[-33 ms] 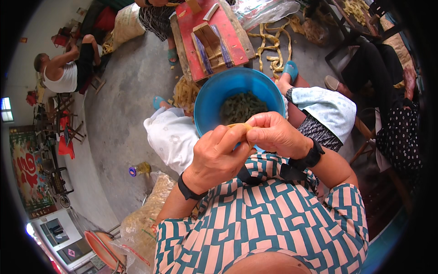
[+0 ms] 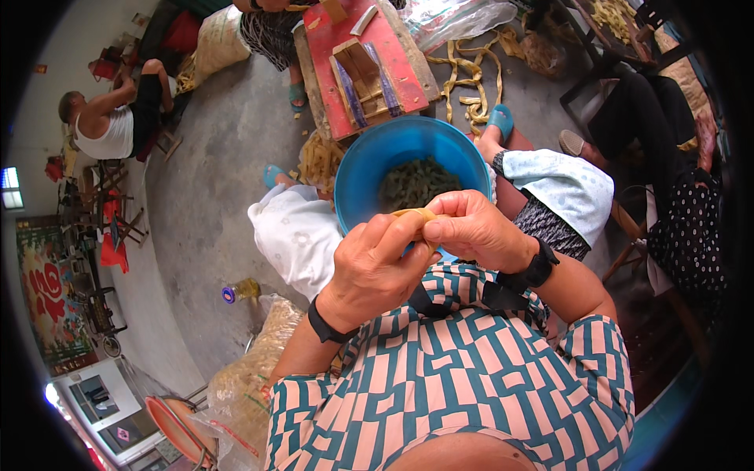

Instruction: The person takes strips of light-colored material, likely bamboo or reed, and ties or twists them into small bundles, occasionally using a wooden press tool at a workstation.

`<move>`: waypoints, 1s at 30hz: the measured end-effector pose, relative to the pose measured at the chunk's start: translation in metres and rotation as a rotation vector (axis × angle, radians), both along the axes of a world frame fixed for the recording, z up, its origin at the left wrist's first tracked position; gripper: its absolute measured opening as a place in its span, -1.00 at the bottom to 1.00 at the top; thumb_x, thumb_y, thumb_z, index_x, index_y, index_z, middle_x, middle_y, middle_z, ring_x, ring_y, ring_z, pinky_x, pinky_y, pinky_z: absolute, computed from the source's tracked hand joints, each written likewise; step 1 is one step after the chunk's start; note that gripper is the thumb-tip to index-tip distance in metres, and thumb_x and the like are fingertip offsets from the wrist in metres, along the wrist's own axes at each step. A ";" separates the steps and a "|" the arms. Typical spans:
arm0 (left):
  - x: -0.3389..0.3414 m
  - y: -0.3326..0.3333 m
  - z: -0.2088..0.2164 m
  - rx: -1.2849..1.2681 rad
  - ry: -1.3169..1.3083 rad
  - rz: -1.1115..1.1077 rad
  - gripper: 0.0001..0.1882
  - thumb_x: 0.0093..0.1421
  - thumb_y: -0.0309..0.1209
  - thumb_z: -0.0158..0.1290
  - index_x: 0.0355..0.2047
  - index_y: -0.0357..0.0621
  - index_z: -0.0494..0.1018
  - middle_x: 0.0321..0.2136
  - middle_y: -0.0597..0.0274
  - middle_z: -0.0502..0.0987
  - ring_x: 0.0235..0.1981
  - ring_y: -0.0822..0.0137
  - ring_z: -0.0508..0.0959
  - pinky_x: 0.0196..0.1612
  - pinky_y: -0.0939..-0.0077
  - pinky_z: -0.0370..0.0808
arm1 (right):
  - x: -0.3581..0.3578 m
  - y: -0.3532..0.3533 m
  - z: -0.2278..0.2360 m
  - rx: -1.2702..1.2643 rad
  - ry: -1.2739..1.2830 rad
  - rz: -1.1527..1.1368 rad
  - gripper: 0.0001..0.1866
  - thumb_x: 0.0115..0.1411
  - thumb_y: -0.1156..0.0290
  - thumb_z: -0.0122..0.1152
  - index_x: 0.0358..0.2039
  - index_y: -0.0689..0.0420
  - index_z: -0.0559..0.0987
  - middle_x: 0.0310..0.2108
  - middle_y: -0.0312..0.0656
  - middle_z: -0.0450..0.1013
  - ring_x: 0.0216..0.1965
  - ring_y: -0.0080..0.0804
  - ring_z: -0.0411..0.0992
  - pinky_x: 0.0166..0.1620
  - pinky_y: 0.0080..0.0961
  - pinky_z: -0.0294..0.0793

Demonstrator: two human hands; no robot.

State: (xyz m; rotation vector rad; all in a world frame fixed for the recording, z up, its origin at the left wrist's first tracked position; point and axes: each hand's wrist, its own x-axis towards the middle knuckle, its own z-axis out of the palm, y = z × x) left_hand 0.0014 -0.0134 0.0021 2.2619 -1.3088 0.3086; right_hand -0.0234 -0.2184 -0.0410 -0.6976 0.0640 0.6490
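A folded or looped yellow strip (image 2: 417,215), soft-looking, is pinched between both hands above the near rim of a blue bucket (image 2: 357,149). My left hand (image 2: 377,253) has its fingers curled round the strip. My right hand (image 2: 473,229) meets it, thumb and forefinger closed on the strip's other side. The fingers cover much of the strip, and I cannot tell just what it is. Dark greenish chunks (image 2: 419,185) lie in the bottom of the bucket, which stands between my knees.
Past the bucket stands a red-topped low table (image 2: 330,59) bearing a wooden trough-shaped block (image 2: 363,74). Long yellow strips (image 2: 473,78) lie on the floor to its right. A bottle (image 2: 242,290) and a plastic sack (image 2: 239,388) are at my left. Other people sit around.
The fingers of my right hand have shifted very slightly, and a little more of the yellow strip shows between my hands. The rest looks the same.
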 end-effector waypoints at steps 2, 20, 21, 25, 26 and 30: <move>-0.002 0.000 -0.008 -0.026 -0.137 0.064 -0.83 0.06 -0.40 0.33 -0.30 -0.05 0.65 0.00 0.20 0.54 -0.05 0.18 0.53 -0.07 0.29 0.52 | 0.002 0.002 0.003 -0.034 0.008 -0.028 -0.78 0.33 0.33 0.33 -0.11 0.17 0.60 -0.33 -0.39 0.53 -0.47 -0.79 0.34 -0.45 -0.80 0.26; 0.006 0.021 -0.023 -0.269 0.049 0.318 -0.69 0.07 -0.60 0.21 -0.14 -0.06 0.61 -0.12 0.16 0.66 -0.14 0.16 0.65 0.27 0.00 0.32 | 0.008 -0.005 0.000 -0.207 -0.085 -0.036 -0.84 0.24 0.49 0.28 -0.20 0.15 0.49 -0.49 -0.45 0.35 -0.56 -0.80 0.21 -0.55 -0.77 0.13; 0.003 0.023 -0.019 -0.249 -0.062 0.232 -0.72 0.08 -0.59 0.20 -0.17 -0.06 0.62 -0.21 0.19 0.65 -0.27 0.21 0.65 0.09 0.15 0.50 | 0.008 -0.005 -0.006 -0.197 -0.089 -0.048 -0.81 0.22 0.52 0.29 -0.20 0.14 0.47 -0.47 -0.44 0.38 -0.54 -0.81 0.24 -0.53 -0.79 0.16; -0.013 0.004 -0.007 0.028 -0.243 0.162 -0.88 0.10 -0.40 0.26 -0.32 -0.05 0.62 -0.39 0.31 0.56 -0.42 0.29 0.54 -0.17 0.33 0.48 | 0.009 0.000 -0.020 -0.378 -0.190 -0.084 -0.78 0.20 0.56 0.28 -0.17 0.15 0.46 -0.33 -0.40 0.44 -0.36 -0.77 0.37 -0.34 -0.79 0.35; -0.011 0.004 -0.010 0.028 -0.244 0.162 -0.88 0.10 -0.40 0.26 -0.32 -0.05 0.62 -0.39 0.31 0.56 -0.42 0.29 0.54 -0.17 0.33 0.48 | 0.009 0.001 -0.020 -0.378 -0.192 -0.085 -0.78 0.20 0.56 0.28 -0.17 0.15 0.46 -0.33 -0.40 0.44 -0.36 -0.77 0.37 -0.34 -0.79 0.35; -0.009 0.001 -0.024 0.014 -0.093 0.205 -0.80 0.12 -0.31 0.30 -0.47 -0.11 0.51 -0.58 0.31 0.42 -0.53 0.26 0.45 -0.40 0.32 0.33 | 0.007 0.003 -0.020 -0.404 -0.392 -0.213 -0.66 0.19 0.62 0.29 -0.02 0.19 0.47 -0.19 -0.34 0.45 -0.14 -0.66 0.43 -0.04 -0.68 0.46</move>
